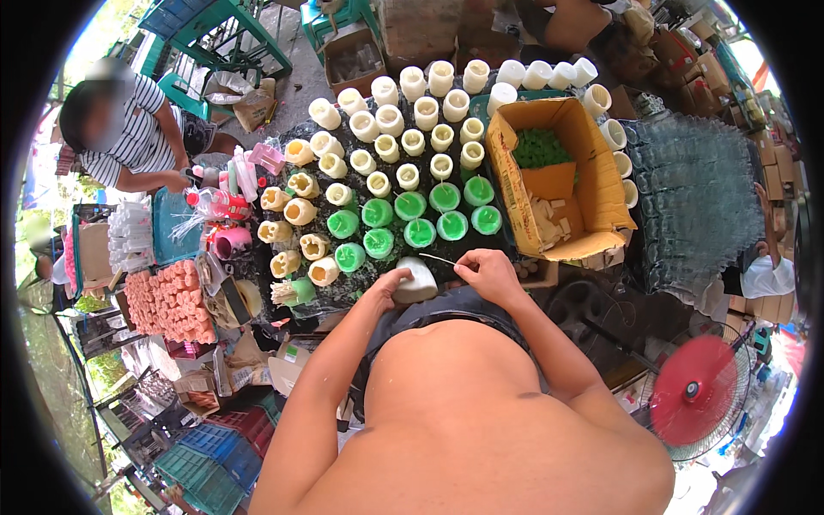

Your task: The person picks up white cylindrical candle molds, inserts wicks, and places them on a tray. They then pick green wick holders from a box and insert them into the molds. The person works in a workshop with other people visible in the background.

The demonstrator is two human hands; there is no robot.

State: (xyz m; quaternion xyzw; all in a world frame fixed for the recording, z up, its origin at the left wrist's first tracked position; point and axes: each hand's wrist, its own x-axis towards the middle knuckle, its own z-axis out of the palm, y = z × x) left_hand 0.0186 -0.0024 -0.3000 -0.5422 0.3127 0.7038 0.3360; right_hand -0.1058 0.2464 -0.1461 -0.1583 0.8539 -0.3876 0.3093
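My left hand [390, 287] is wrapped round the side of a white, candle-like cylinder [417, 281] at the table's near edge. My right hand [489, 273] pinches one end of a thin white wick [439, 258], whose other end reaches left over the cylinder's top. Just beyond both hands stand several pale cups filled with green wax [421, 233], some with a wick sticking up. Farther back are rows of cream-white hollow wax cups [427, 113]. To their left sit yellowish cups with scalloped rims [299, 211].
An open cardboard box [594, 184] with green pieces stands at right on the dark table. A bundle of wicks [283, 293] sits at the left. Pink wax pieces [167, 300] lie farther left. A red-bladed fan [692, 389] stands at lower right. A person in stripes [129, 129] works at far left.
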